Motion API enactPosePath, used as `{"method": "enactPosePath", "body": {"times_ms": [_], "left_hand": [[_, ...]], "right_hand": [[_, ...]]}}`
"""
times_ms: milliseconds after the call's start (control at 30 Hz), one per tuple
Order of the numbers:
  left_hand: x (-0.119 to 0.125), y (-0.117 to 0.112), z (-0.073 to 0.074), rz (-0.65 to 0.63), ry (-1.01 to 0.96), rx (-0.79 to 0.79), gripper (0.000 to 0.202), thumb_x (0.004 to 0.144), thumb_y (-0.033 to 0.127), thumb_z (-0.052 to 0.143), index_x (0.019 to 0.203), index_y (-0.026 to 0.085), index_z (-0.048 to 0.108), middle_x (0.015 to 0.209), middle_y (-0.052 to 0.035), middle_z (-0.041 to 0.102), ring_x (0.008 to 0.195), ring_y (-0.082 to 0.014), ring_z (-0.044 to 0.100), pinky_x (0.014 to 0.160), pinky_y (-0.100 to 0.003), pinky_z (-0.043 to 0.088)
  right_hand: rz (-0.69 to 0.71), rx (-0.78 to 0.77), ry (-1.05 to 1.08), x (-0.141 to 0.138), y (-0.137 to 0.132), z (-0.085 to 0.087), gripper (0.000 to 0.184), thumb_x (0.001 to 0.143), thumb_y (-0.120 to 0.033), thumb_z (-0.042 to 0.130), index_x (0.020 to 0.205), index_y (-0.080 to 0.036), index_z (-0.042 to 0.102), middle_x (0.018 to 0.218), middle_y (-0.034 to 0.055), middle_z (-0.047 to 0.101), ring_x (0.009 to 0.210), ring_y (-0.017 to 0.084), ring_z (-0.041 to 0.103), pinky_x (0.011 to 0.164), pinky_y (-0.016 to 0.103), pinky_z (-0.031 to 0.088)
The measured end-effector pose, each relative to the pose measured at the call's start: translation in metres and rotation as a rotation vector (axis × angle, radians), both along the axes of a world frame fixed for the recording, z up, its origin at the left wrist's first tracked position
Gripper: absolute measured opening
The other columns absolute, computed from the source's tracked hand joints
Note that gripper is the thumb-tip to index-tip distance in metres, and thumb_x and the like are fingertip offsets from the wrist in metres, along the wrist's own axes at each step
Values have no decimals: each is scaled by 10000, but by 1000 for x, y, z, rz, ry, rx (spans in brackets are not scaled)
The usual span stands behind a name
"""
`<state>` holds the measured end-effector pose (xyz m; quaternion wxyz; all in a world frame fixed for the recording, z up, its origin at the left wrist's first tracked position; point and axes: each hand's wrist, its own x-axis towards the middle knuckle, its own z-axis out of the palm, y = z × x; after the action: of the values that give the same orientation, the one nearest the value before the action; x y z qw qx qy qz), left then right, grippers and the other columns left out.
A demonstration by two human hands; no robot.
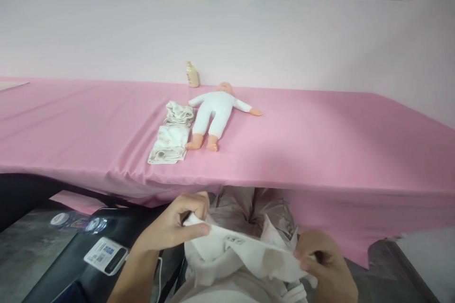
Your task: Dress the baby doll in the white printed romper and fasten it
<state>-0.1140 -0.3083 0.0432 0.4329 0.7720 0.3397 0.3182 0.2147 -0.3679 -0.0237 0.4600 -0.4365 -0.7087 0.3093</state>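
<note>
My left hand [177, 222] pinches one corner of a white cloth [245, 251] above my lap. At the cloth's other end, my right hand [322, 262] has its fingers closed on the edge. The upper edge is stretched between the two hands, and the rest hangs down in folds. A small dark print shows near its middle; whether it is a garment or a plain cloth I cannot tell. On the table beyond lies a baby doll [215, 111] on its back in a white suit, arms spread. Folded white cloths [172, 139] lie beside its legs.
A pink tablecloth [320, 147] covers the long table against a white wall. A cream pump bottle [192, 75] stands near the doll's head. To my left, a black seat [60, 258] carries a white device [106, 255] with a cable, and clear plastic bottles [76, 221] are close by.
</note>
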Motion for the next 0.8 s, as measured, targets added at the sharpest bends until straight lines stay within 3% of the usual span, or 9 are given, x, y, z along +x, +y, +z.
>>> {"method": "enactPosePath", "body": {"times_ms": [100,167,300,400,500,567,667,800], "left_hand": [[4,-3,3,292,258,155,382,850,379,542,585,165,370,622,27,403,604,-99,387,583,-230,322],[9,-3,0,417,340,207,374,845,379,552,584,159,399,589,41,398,563,-85,375,551,-217,307],[14,-6,-4,342,282,153,246,808,348,609,676,155,531,624,38,529,566,-81,462,557,-194,358],[11,-7,-2,128,190,123,106,811,260,603,843,177,660,761,1,649,662,-103,560,639,-195,413],[11,-2,-4,-20,292,162,239,839,154,502,883,226,726,688,-4,651,582,-102,556,574,-197,390],[16,4,-9,94,498,221,297,843,133,463,913,241,730,701,-21,653,609,-133,591,578,-218,393],[27,9,-20,322,792,266,281,889,220,428,999,225,687,834,-63,687,761,-223,652,650,-280,431],[37,10,-33,301,937,209,279,908,272,408,1075,155,598,828,-102,690,791,-271,661,660,-316,455]], "right_hand": [[232,-39,-150,0,7,7,322,869,-428,511,709,-265,739,490,6,565,440,108,516,448,205,390],[196,-91,-380,-6,13,13,288,902,-311,455,878,-281,740,580,3,634,499,117,576,478,202,409],[-264,-41,-663,-21,16,14,373,911,-197,328,998,-255,686,841,25,725,631,155,660,510,224,434],[-470,169,-704,-27,14,8,390,936,-241,287,935,-177,672,706,47,715,513,163,637,436,237,384],[-550,264,-742,-29,15,6,412,958,-278,267,927,-130,649,513,14,637,397,161,583,379,252,329],[-543,257,-773,-31,18,6,402,964,-284,273,920,-132,642,472,-8,606,372,156,564,365,256,311],[-499,300,-757,-38,20,7,380,963,-268,298,882,-151,651,572,16,662,473,143,618,421,237,356],[-509,390,-726,-48,21,5,367,956,-242,335,860,-156,678,531,11,633,456,113,587,455,225,351]]}}
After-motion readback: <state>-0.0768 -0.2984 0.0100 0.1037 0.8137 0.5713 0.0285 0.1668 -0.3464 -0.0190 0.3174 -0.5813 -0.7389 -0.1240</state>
